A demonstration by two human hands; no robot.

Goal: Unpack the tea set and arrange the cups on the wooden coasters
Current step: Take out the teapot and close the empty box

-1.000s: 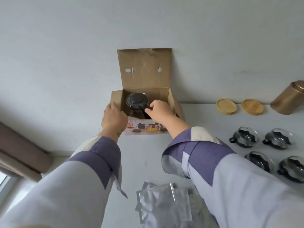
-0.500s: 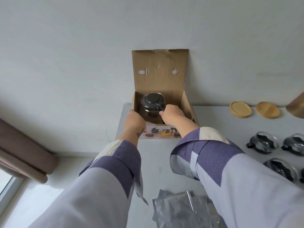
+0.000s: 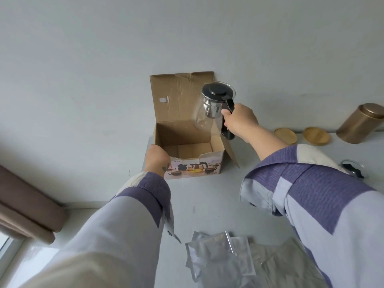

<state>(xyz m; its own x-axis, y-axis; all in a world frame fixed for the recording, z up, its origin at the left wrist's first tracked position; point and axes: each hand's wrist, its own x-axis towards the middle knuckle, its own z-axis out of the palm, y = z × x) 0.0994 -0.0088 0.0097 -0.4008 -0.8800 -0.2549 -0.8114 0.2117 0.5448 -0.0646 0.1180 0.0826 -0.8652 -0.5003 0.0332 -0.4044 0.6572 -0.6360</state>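
The right hand point(image 3: 239, 119) is raised and extended forward, its fingers curled around the black handle of a glass teapot point(image 3: 214, 109), which is held in the air. The left hand point(image 3: 156, 159) is held lower, with fingers curled over the near left corner of the cardboard box point(image 3: 195, 169). Both forearms are covered by lilac-and-purple sleeves.
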